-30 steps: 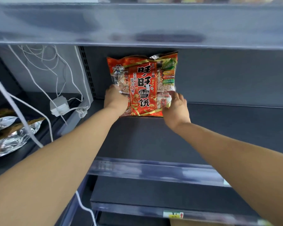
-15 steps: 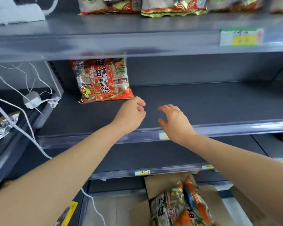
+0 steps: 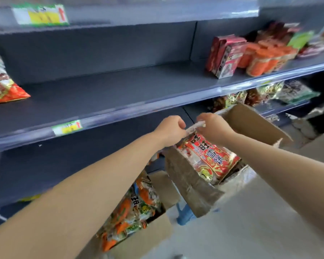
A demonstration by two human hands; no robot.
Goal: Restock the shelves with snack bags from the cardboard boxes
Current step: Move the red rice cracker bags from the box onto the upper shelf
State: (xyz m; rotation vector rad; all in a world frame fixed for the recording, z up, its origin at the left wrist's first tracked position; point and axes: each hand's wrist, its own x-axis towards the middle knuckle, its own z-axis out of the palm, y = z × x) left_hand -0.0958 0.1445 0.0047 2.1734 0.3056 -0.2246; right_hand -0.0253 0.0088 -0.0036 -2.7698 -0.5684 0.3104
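Price tag (image 3: 39, 14), yellow and green, top left. Second price tag (image 3: 67, 127), lower. Blue plastic stool (image 3: 184, 215) on pale floor (image 3: 260, 230).

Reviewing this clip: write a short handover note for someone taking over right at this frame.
Hands: the left hand and right hand both pinch the top seal of the red snack bag, which hangs partly out of the open cardboard box.
Things: a second box, lower left, holds orange bags.
Done: one shelved bag stands at the far left of the middle shelf.
Left: lift the held bag onto that shelf, probably beside the shelved bag, then go on unloading both boxes.
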